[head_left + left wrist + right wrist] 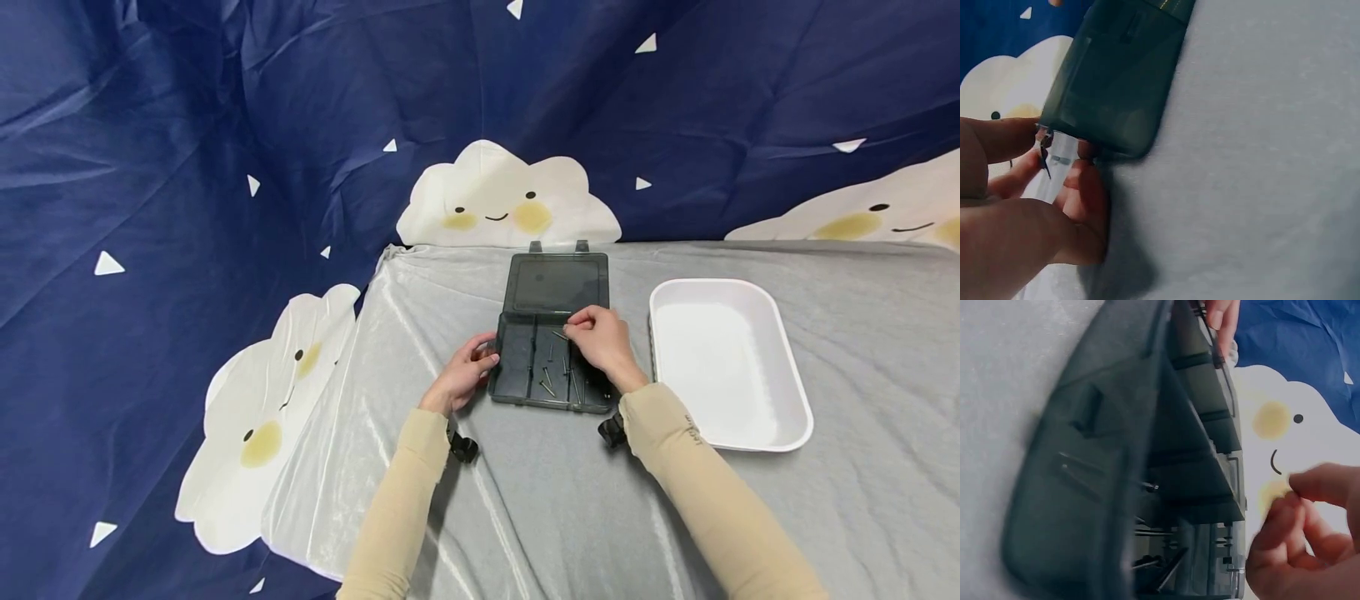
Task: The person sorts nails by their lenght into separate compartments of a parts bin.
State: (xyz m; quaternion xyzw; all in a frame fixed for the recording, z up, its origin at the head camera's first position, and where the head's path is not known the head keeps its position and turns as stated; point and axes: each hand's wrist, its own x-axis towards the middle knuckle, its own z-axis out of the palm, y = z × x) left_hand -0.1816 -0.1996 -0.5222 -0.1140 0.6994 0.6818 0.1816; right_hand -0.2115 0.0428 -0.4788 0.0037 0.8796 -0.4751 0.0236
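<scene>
A dark translucent compartment box [516, 367] lies with its lid [557, 282] folded back. Several screws [548, 388] are scattered in its middle and right compartments; the left compartment shows none. At the box's left side, my left hand [467, 372] grips the edge, thumb and fingers bent against the wall. Over the right part of the box, my right hand [603, 340] pinches a small screw [559, 335] at its fingertips. In the right wrist view, the thumb and index fingertips [1291, 490] meet, and the screw between them is hard to make out.
A white tray [723, 358] stands to the right of the box, close to my right forearm. Grey cloth [585, 508] covers the table. Behind it hangs a dark blue curtain [315, 92] with cloud prints.
</scene>
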